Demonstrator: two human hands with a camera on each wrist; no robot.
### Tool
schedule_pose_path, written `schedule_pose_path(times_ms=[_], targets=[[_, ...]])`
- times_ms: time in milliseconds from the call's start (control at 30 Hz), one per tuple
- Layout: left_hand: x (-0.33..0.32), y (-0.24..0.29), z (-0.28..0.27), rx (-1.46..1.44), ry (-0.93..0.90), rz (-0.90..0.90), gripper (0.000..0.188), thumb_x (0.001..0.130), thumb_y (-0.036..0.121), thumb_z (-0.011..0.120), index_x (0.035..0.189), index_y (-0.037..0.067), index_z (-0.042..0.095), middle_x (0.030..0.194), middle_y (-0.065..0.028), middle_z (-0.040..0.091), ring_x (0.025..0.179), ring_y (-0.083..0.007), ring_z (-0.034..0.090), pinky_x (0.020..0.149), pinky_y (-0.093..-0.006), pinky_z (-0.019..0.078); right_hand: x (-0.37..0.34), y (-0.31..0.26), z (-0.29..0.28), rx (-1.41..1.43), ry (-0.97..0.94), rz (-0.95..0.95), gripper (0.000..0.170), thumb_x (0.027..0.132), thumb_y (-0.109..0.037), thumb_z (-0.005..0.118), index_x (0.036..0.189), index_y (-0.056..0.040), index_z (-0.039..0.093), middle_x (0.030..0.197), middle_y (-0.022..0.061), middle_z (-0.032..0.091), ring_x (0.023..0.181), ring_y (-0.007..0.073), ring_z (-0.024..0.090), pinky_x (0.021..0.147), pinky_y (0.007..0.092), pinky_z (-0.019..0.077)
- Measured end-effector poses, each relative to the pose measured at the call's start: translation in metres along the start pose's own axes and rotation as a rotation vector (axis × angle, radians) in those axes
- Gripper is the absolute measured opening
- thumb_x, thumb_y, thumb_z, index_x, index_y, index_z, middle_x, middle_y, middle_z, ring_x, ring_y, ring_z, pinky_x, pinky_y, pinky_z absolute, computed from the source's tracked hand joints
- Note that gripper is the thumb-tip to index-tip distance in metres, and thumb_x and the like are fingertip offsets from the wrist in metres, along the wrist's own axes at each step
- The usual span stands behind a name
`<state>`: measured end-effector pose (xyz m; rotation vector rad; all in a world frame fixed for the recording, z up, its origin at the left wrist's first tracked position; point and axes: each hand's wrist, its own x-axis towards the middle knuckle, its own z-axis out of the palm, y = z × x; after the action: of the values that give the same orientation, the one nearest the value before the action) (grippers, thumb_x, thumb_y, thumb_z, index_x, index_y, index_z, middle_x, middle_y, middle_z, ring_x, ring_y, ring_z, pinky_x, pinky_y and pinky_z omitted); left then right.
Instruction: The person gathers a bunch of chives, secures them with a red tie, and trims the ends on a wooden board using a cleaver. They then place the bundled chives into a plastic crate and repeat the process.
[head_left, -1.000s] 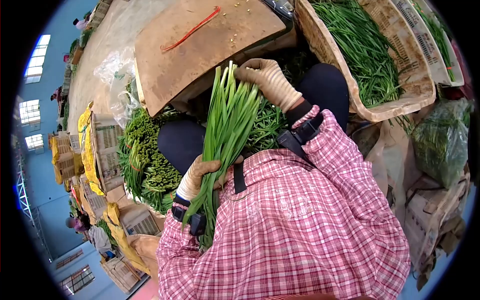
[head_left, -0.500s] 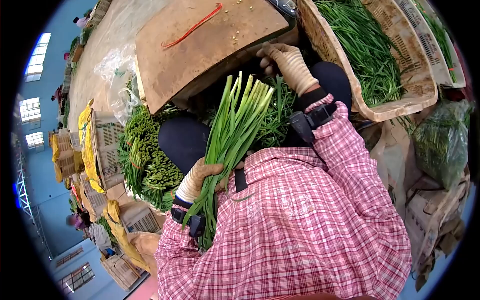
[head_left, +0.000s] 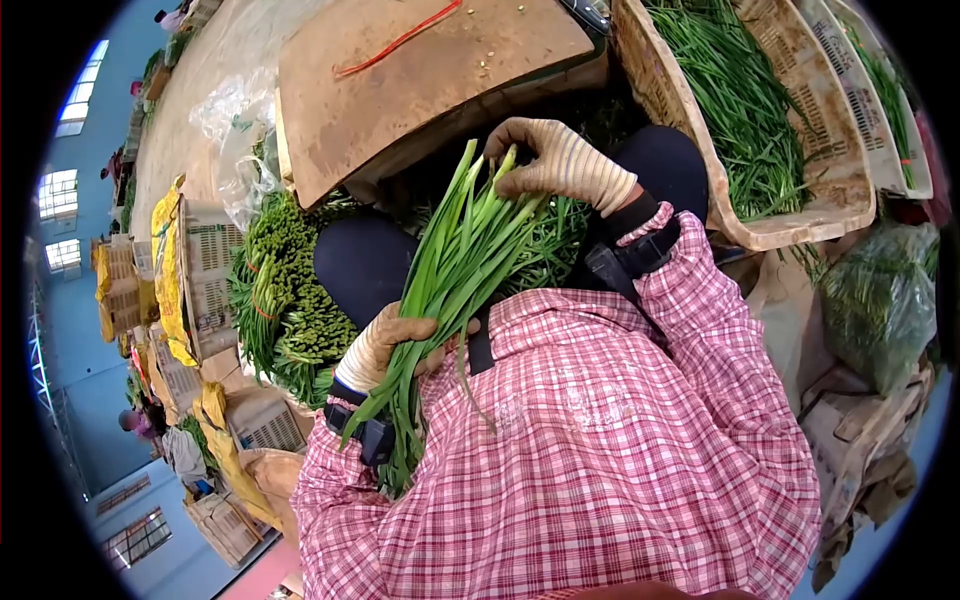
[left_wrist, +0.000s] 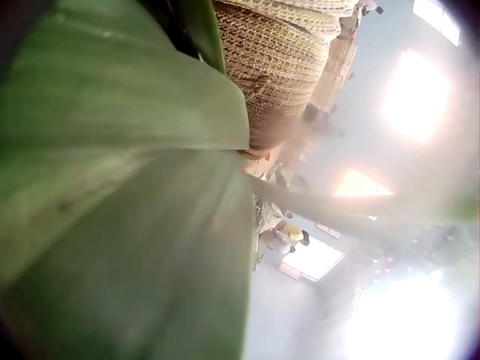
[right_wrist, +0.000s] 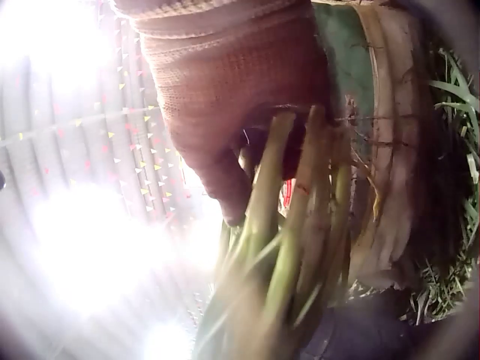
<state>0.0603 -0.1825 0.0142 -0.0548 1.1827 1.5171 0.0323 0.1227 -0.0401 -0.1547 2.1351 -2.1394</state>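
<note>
Beige-knit-gloved R hand (head_left: pixel 570 168), held apart approx. 0.5 s ago, now pinches stalk ends of the long flat-leaved green bunch (head_left: pixel 448 255) at frame ctr, w/ beige-knit-gloved L hand (head_left: pixel 385 345) gripping its leaves below, so 2 hands are on it again.

Ahead of us lies a board (head_left: pixel 400 120), a strap (head_left: pixel 400 40) on it. At our right stands a crate (head_left: pixel 800 233) with leafy greens (head_left: pixel 735 120) in it; at our left lie bundled stems (head_left: pixel 305 320). Before us, a leafy bunch (head_left: pixel 455 240) runs from our left hand (head_left: pixel 385 345) to our right hand (head_left: pixel 565 165).
</note>
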Motion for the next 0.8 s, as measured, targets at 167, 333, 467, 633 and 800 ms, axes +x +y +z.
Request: schedule_pose_path(times_ms=[167, 333, 467, 633, 800], targets=[[-0.003, 0.002, -0.007, -0.155, 0.004, -0.081, 0.051, 0.084, 0.013, 0.063, 0.129, -0.006, 0.049, 0.114, -0.0217, 0.062, 0.087, -0.0149, 0.063, 0.064, -0.0198, 0.0523, 0.006, 0.023, 0.012, -0.028, 0.048, -0.051, 0.019, 0.079, -0.011, 0.068, 0.092, 0.0013, 0.062, 0.078, 0.0046, 0.064, 0.071, 0.0117, 0.062, 0.065, 0.0265, 0.0514], [-0.002, 0.009, 0.020, -0.109, 0.246, -0.038, 0.052, 0.082, 0.013, 0.065, 0.128, -0.006, 0.049, 0.113, -0.0198, 0.063, 0.078, -0.0139, 0.063, 0.063, -0.0214, 0.0534, 0.014, 0.035, 0.020, 0.003, 0.332, -0.015, 0.012, 0.082, -0.007, 0.063, 0.090, 0.0007, 0.060, 0.079, 0.0032, 0.061, 0.068, 0.0105, 0.059, 0.062, 0.0256, 0.0504], [-0.005, 0.008, 0.017, -0.021, 0.283, -0.006, 0.045, 0.081, 0.012, 0.065, 0.121, -0.007, 0.053, 0.101, -0.0171, 0.066, 0.061, -0.0123, 0.060, 0.051, -0.0198, 0.0486, 0.017, 0.040, 0.001, 0.493, 0.465, -0.017, 0.029, 0.078, -0.012, 0.071, 0.101, 0.0025, 0.062, 0.088, 0.0077, 0.066, 0.076, 0.0155, 0.062, 0.072, 0.0293, 0.0528], [-0.008, 0.008, 0.011, 0.092, 0.309, -0.043, 0.036, 0.082, 0.012, 0.063, 0.110, -0.009, 0.057, 0.081, -0.0115, 0.066, 0.050, -0.0109, 0.055, 0.045, -0.0200, 0.0427, 0.006, 0.022, 0.015, 0.165, 0.067, -0.006, 0.038, 0.075, -0.003, 0.071, 0.110, 0.0004, 0.056, 0.085, 0.0026, 0.063, 0.079, 0.0098, 0.061, 0.074, 0.0252, 0.0521], [-0.008, 0.009, 0.013, 0.041, 0.308, -0.024, 0.032, 0.082, 0.013, 0.062, 0.106, -0.008, 0.058, 0.075, -0.0082, 0.063, 0.046, -0.0105, 0.051, 0.042, -0.0222, 0.0391, 0.008, 0.037, 0.024, 0.237, 0.193, -0.033, 0.030, 0.077, -0.004, 0.069, 0.104, 0.0017, 0.059, 0.082, 0.0029, 0.062, 0.076, 0.0093, 0.060, 0.071, 0.0243, 0.0509]])
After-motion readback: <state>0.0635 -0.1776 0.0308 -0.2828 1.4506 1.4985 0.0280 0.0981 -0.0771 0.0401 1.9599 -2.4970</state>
